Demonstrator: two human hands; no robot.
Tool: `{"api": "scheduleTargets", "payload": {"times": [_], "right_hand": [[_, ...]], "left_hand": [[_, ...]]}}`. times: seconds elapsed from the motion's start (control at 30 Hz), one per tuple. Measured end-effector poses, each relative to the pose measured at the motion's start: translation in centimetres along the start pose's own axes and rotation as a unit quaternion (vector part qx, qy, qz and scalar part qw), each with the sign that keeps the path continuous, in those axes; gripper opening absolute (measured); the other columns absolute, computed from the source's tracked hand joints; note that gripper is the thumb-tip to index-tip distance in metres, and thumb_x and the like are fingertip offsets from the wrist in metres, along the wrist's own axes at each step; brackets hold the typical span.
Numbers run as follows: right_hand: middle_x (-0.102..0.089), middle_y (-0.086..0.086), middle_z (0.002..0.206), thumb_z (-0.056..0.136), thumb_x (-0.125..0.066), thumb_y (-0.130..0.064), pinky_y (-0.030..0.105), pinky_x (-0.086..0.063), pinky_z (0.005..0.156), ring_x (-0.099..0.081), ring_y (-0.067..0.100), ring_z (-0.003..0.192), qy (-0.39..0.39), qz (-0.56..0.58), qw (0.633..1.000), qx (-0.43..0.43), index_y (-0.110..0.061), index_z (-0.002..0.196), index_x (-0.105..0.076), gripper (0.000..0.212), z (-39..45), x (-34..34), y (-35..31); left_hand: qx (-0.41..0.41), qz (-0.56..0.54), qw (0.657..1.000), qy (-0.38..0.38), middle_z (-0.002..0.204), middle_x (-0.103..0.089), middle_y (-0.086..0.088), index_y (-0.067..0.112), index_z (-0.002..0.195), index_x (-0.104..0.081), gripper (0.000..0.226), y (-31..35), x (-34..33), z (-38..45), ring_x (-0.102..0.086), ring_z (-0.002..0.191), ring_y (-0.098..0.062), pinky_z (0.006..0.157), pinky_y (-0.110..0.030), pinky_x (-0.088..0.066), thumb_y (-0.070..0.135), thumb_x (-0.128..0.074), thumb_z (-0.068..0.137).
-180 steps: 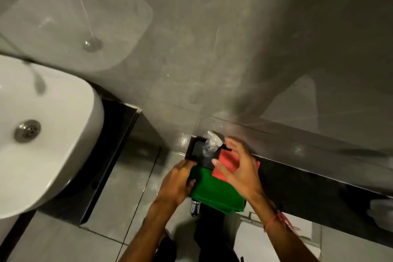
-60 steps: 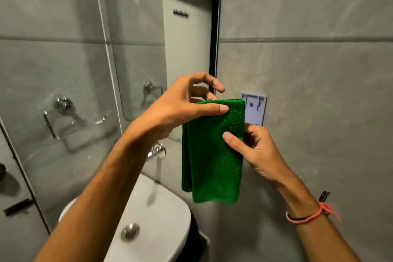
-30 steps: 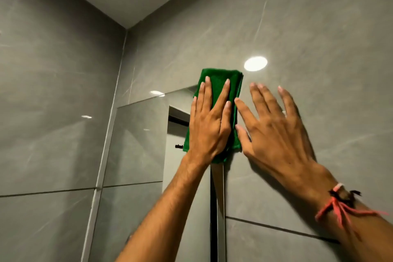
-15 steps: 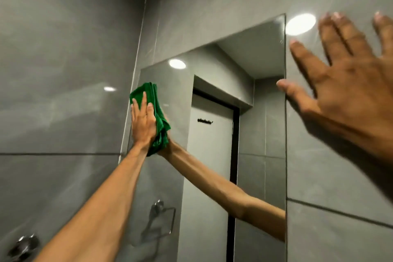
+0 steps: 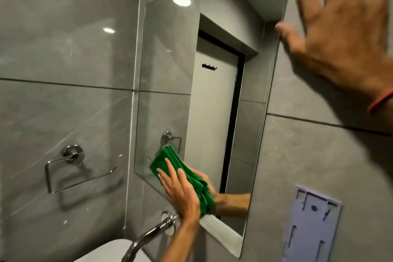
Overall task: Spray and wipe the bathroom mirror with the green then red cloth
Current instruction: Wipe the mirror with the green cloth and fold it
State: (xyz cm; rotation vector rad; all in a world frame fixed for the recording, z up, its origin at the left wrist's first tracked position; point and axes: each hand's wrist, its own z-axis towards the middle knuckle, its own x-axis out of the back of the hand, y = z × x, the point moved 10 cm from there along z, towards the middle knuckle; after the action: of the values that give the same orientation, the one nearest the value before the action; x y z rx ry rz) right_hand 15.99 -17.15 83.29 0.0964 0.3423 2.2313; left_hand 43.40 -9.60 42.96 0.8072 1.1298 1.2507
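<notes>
The tall frameless mirror (image 5: 208, 83) hangs on the grey tiled wall and reflects a white door. My left hand (image 5: 180, 192) presses the folded green cloth (image 5: 168, 162) flat against the mirror's lower left part, fingers spread over it. The hand's reflection meets the cloth from behind. My right hand (image 5: 340, 34) rests open and flat on the wall tile just right of the mirror's upper edge, a red thread on its wrist. The red cloth and the spray bottle are out of view.
A chrome towel ring (image 5: 70, 168) is fixed to the left wall. A chrome tap (image 5: 148, 238) curves over the white basin (image 5: 110, 251) at the bottom. A pale plastic wall bracket (image 5: 310, 225) sits right of the mirror's lower corner.
My left hand has slid the green cloth from the mirror's upper left down to its lower left. The right hand stays flat on the wall. The view has tilted downward.
</notes>
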Motion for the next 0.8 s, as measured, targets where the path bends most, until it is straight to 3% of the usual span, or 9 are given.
{"api": "scheduleTargets", "payload": {"times": [0.1, 0.2, 0.27, 0.37, 0.43, 0.53, 0.63, 0.8], "right_hand": [[-0.021, 0.020, 0.173, 0.102, -0.031, -0.064, 0.063, -0.016, 0.128, -0.020, 0.034, 0.161, -0.056, -0.006, 0.998, 0.028, -0.021, 0.163, -0.030, 0.074, -1.7, 1.4, -0.5], [-0.023, 0.021, 0.173, 0.102, -0.041, -0.057, 0.058, -0.017, 0.130, -0.023, 0.035, 0.160, -0.087, 0.001, 0.996, 0.013, -0.020, 0.162, -0.033, 0.071, -2.5, 2.5, 1.2], [-0.029, 0.022, 0.170, 0.100, -0.046, -0.054, 0.057, -0.022, 0.128, -0.029, 0.037, 0.158, -0.070, -0.013, 0.997, -0.002, -0.018, 0.160, -0.038, 0.071, -2.4, 3.2, 2.7], [-0.024, 0.023, 0.172, 0.098, -0.037, -0.058, 0.059, -0.019, 0.128, -0.026, 0.038, 0.158, -0.070, -0.044, 0.997, -0.014, -0.018, 0.163, -0.033, 0.076, -3.0, 2.4, 3.4], [-0.021, 0.024, 0.172, 0.098, -0.034, -0.059, 0.061, -0.017, 0.128, -0.024, 0.039, 0.159, -0.057, -0.050, 0.997, -0.009, -0.018, 0.164, -0.029, 0.078, -3.1, 1.8, 2.9], [-0.021, 0.024, 0.172, 0.101, -0.032, -0.060, 0.061, -0.016, 0.128, -0.024, 0.039, 0.159, -0.015, -0.051, 0.999, -0.003, -0.019, 0.164, -0.026, 0.076, -2.7, 2.0, 2.8], [-0.020, 0.023, 0.173, 0.103, -0.030, -0.063, 0.063, -0.015, 0.128, -0.021, 0.039, 0.160, -0.012, -0.055, 0.998, -0.007, -0.020, 0.164, -0.025, 0.075, -3.1, 1.5, 2.7], [-0.033, 0.025, 0.164, 0.104, -0.028, -0.063, 0.067, -0.024, 0.123, -0.030, 0.041, 0.155, -0.022, -0.018, 0.999, -0.032, -0.021, 0.161, -0.026, 0.071, -3.9, 1.8, 2.6]], "left_hand": [[-0.100, -0.016, 0.994, -0.029, 0.171, 0.002, 0.004, 0.039, 0.156, -0.014, 0.060, 7.9, -3.4, -6.2, 0.000, 0.158, -0.012, 0.125, -0.037, -0.005, 0.042, -0.029, 0.097], [-0.242, 0.002, 0.968, -0.069, 0.166, 0.018, 0.011, 0.049, 0.152, -0.001, 0.060, 18.8, -6.8, -8.0, 0.016, 0.155, -0.006, 0.127, -0.036, 0.007, 0.050, -0.020, 0.096], [-0.347, -0.006, 0.934, -0.087, 0.169, 0.019, 0.008, 0.049, 0.155, -0.002, 0.060, 27.3, -8.8, -6.8, 0.018, 0.155, -0.007, 0.125, -0.038, 0.013, 0.048, -0.021, 0.099], [-0.454, 0.021, 0.885, -0.096, 0.172, 0.007, -0.002, 0.040, 0.159, -0.013, 0.059, 38.6, -10.6, -2.1, 0.008, 0.158, -0.016, 0.128, -0.048, 0.003, 0.041, -0.028, 0.102], [-0.461, 0.025, 0.881, -0.100, 0.172, 0.002, -0.007, 0.036, 0.159, -0.016, 0.057, 42.4, -10.9, 2.9, 0.001, 0.159, -0.021, 0.128, -0.054, -0.006, 0.038, -0.031, 0.105], [-0.412, 0.026, 0.909, -0.064, 0.172, -0.004, -0.010, 0.036, 0.159, -0.018, 0.057, 40.2, -9.4, 10.1, -0.005, 0.159, -0.026, 0.126, -0.056, -0.014, 0.039, -0.031, 0.104], [-0.334, 0.028, 0.942, -0.038, 0.172, -0.007, -0.009, 0.036, 0.158, -0.021, 0.057, 30.6, -6.5, 13.5, -0.007, 0.159, -0.025, 0.127, -0.054, -0.014, 0.042, -0.030, 0.102], [-0.185, 0.030, 0.982, -0.019, 0.171, -0.006, -0.013, 0.023, 0.159, -0.022, 0.056, 10.8, -1.8, 6.7, -0.005, 0.159, -0.025, 0.128, -0.048, -0.010, 0.031, -0.035, 0.106]]}}
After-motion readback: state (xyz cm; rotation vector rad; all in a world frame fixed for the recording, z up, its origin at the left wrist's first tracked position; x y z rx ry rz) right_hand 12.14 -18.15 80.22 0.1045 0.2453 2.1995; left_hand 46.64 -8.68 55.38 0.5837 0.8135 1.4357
